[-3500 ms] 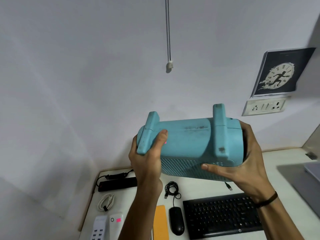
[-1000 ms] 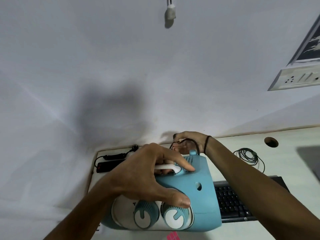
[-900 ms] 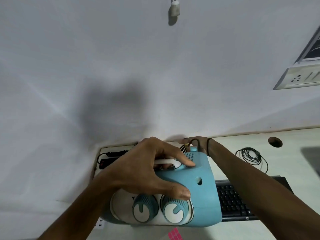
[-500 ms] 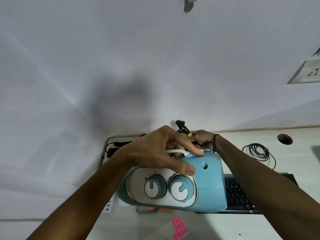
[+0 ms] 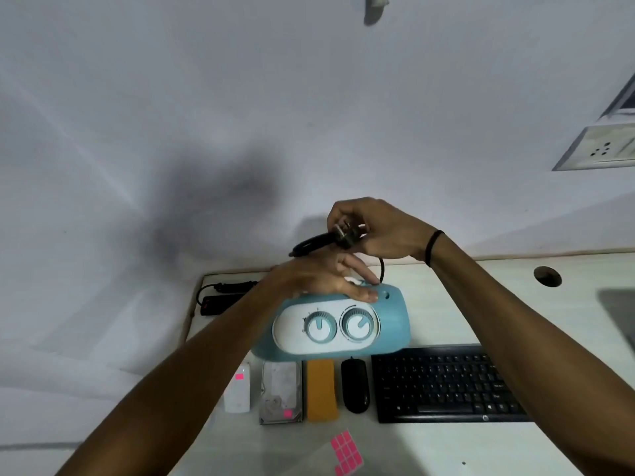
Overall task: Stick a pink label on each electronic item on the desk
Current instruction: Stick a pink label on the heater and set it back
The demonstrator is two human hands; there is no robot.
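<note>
Now the blue heater point(image 5: 391, 324), with two round dials on its white face, stands on the desk point(image 5: 515, 448) directly under the left hand's fingers. The left hand point(image 5: 323, 278) lies flat on the heater's top, fingers straight and pressing, their tips near the small hole at its right end. Just above those fingers, the right hand point(image 5: 385, 231) pinches the heater's black plug point(image 5: 345, 237) with curled fingers; the black cord point(image 5: 309, 245) loops leftward from the pinch, and another stretch drops behind the heater.

Below the left fingers, nearer the person, a row lies in front of the heater: a white remote point(image 5: 237, 393) bearing a pink label, a hard drive point(image 5: 281, 393) with a pink label at its near corner, an orange case point(image 5: 321, 389), a black mouse point(image 5: 355, 386) and a black keyboard point(image 5: 446, 383). Nearer still, well apart from both hands, the sheet of pink labels point(image 5: 346, 453) rests on the desk. Left of the left hand, a black power strip point(image 5: 220, 300) sits by the wall. A wall socket point(image 5: 598, 151) hangs far right of the right fingers.
</note>
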